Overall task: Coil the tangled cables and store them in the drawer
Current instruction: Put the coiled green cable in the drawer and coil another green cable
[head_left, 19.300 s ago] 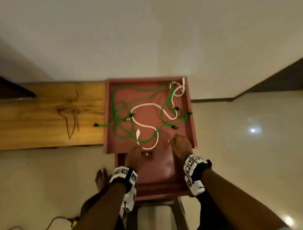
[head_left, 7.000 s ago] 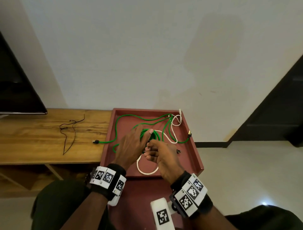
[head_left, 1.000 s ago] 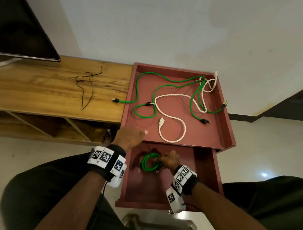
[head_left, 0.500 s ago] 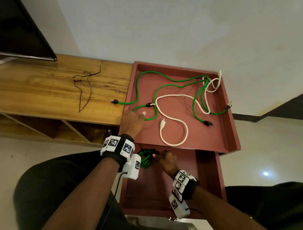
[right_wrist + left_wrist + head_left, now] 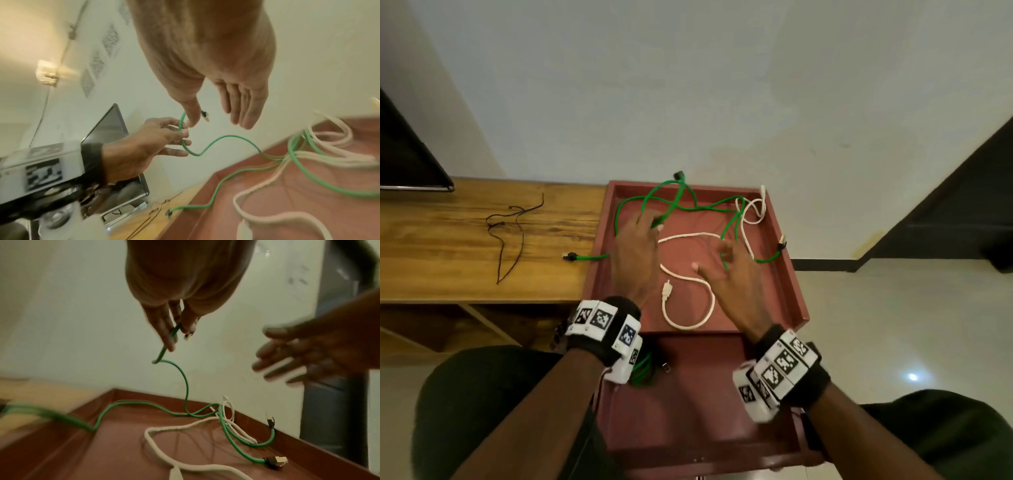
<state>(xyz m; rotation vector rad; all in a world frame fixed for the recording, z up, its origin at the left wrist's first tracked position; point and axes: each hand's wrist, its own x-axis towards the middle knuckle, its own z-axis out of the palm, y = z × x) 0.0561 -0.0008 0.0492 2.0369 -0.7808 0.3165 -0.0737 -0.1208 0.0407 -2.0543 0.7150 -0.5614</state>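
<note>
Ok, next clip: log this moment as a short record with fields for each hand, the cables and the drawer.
left hand: pinches a green cable near its plug end, lifted above the tray
right hand: open, fingers straight, holding nothing
white cable: loose on the red tray, uncoiled
coiled green cable: in the drawer, partly hidden by the left wrist
drawer state: open
</note>
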